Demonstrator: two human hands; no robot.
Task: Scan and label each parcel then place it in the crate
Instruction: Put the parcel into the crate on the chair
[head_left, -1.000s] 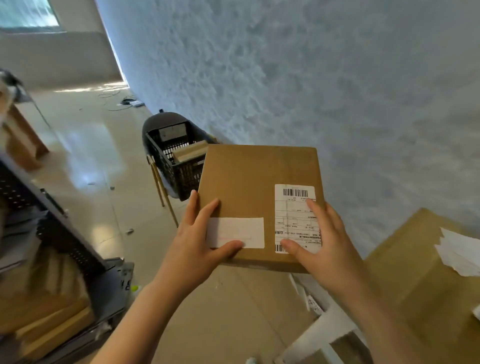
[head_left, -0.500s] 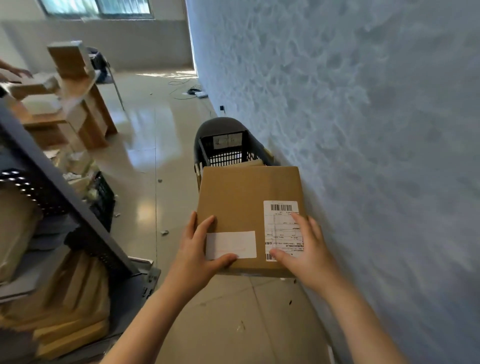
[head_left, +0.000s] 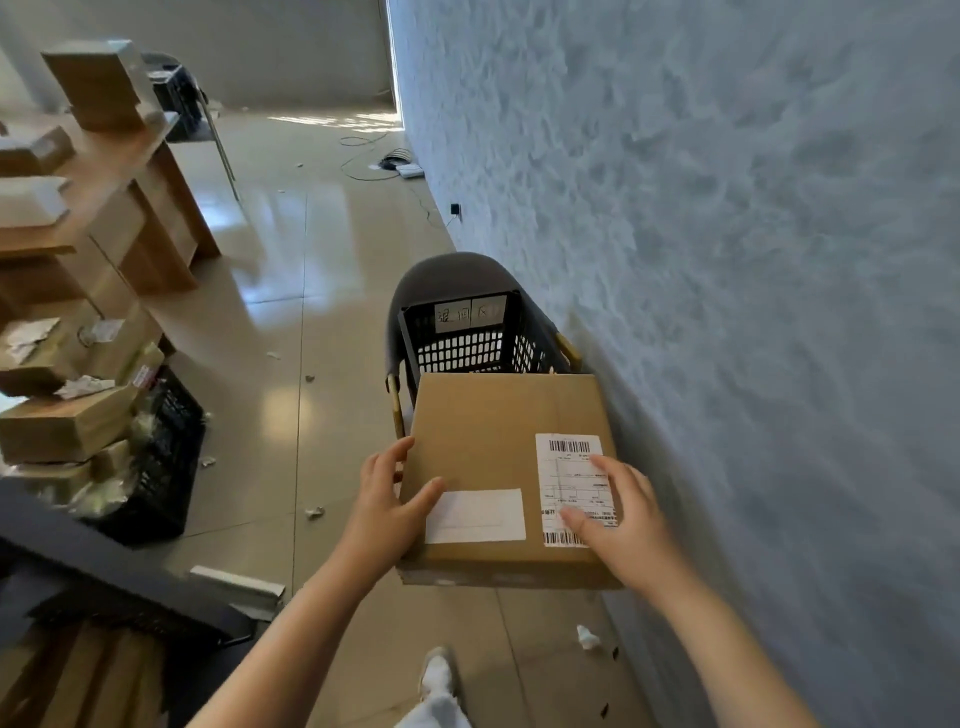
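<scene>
Just parcel (head_left: 488, 447) before black crate (head_left: 467, 343)

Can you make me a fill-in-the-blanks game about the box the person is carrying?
1. Both hands, left hand and right hand, hold one cardboard ____.
2. The barcode label is under the ____ hand.
3. The black crate sits on a grey ____.
4. The plain sticker is coloured ____.

Missing words: box, right, chair, white

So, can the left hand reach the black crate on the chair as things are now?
Probably not directly: the left hand holds the parcel, which lies between it and the black crate. Above the crate nothing blocks the way.
</scene>
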